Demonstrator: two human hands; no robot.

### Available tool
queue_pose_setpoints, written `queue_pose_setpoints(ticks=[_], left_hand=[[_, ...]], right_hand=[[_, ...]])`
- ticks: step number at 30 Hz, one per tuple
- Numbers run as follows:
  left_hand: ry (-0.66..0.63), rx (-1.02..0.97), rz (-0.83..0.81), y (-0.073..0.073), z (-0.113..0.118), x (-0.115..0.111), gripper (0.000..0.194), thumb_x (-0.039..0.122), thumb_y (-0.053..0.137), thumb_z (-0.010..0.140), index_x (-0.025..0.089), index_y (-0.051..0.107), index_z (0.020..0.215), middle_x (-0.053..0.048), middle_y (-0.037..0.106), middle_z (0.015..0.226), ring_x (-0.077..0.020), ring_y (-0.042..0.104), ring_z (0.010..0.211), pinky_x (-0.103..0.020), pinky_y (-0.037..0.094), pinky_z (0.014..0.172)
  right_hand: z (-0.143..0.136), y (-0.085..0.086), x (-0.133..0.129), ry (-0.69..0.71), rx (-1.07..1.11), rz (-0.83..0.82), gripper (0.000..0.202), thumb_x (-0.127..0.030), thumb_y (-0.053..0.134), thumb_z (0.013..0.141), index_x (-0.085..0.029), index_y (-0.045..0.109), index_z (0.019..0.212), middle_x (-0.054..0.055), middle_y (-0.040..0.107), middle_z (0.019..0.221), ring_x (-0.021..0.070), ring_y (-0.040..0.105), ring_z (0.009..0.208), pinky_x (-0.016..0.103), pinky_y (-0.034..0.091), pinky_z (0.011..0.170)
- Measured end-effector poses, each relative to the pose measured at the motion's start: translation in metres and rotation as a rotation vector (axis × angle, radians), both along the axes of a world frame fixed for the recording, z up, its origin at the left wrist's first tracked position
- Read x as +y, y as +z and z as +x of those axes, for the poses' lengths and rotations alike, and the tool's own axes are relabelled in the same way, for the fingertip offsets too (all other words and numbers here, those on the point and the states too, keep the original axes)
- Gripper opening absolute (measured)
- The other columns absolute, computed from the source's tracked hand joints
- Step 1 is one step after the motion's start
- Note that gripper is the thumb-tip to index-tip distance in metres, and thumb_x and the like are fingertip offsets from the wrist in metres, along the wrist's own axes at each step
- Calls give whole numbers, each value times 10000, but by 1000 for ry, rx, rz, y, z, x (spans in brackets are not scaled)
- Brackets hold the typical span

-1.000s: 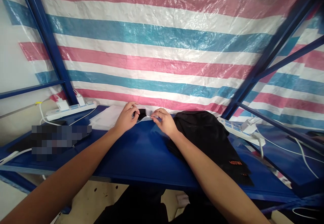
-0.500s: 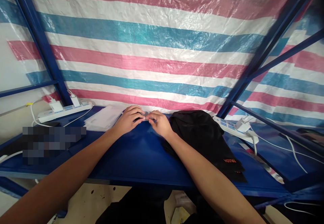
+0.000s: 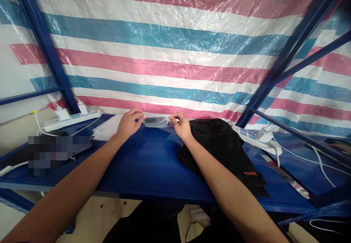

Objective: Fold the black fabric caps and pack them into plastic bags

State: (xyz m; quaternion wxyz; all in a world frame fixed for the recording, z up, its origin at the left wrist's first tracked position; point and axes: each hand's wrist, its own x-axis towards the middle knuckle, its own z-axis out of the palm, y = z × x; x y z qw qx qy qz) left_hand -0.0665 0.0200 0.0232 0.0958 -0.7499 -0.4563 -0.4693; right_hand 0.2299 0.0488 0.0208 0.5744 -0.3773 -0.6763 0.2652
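Observation:
A translucent plastic bag (image 3: 158,123) with a block of dark print is stretched between my two hands at the back of the blue table (image 3: 148,162). My left hand (image 3: 129,124) pinches its left end between thumb and fingers. At the right end, my right hand (image 3: 181,126) grips the bag's edge in the same way. A stack of whitish plastic bags (image 3: 105,129) lies just left of my left hand. Folded black garments (image 3: 219,140) with orange lettering rest beside my right hand, partly under my right forearm.
White power strips with plugs stand at the left (image 3: 72,120) and right (image 3: 255,138), trailing white cables. A blurred-out dark object (image 3: 60,153) lies on the left. Blue metal posts (image 3: 52,52) and a striped plastic sheet (image 3: 164,67) enclose the table's back.
My hands have moved apart, left hand leftward and right hand rightward. The plastic bag, mostly hidden between the fingers before, now shows spread out between them.

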Motion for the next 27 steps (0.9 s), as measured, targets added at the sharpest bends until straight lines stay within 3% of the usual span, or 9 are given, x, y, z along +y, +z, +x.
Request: queue_pose_setpoints(ticks=[3, 7, 15, 20, 24, 27], left_hand=[[22, -71, -34, 0, -9, 2, 270, 436, 621, 1047, 224, 788, 1033, -91, 776, 1124, -283, 743, 1061, -380, 581, 903], [-47, -242, -194, -3, -5, -1, 305, 517, 655, 1023, 228, 743, 1066, -75, 818, 1044, -281, 777, 994, -345, 584, 789], [-194, -612, -349, -10, 7, 0, 485, 662, 731, 928, 191, 700, 1039, -56, 760, 944, -201, 691, 774, -317, 574, 724], [-248, -765, -418, -13, 11, 2, 584, 713, 815, 839, 193, 710, 1084, -60, 761, 970, -238, 718, 908, -347, 581, 821], [-317, -833, -679, -14, 18, -5, 669, 674, 901, 788, 230, 758, 1267, -105, 796, 1214, -309, 736, 1154, -391, 582, 931], [-382, -825, -824, -14, 23, -10, 641, 657, 924, 776, 231, 823, 1245, -128, 800, 1296, -343, 728, 1218, -413, 578, 957]], right_hand=[[8, -3, 11, -27, 131, -98, 460, -651, 763, 856, -216, 692, 989, 74, 755, 1025, 237, 723, 871, 404, 640, 814], [10, -7, 16, 1, 218, -126, 467, -659, 770, 838, -234, 642, 983, 56, 744, 981, 244, 732, 904, 415, 652, 854], [6, -12, 13, 19, 174, -143, 464, -681, 720, 874, -260, 563, 991, 1, 687, 828, 203, 668, 724, 334, 597, 667], [6, -15, 11, 39, 153, -178, 490, -714, 726, 873, -275, 529, 968, -18, 656, 805, 187, 633, 660, 323, 568, 623], [5, -17, 13, 24, 174, -177, 517, -738, 740, 864, -278, 527, 965, -18, 651, 814, 191, 645, 689, 329, 584, 661], [4, -16, 12, 37, 215, -197, 536, -747, 762, 843, -277, 537, 969, -18, 659, 830, 193, 667, 732, 336, 608, 715]])
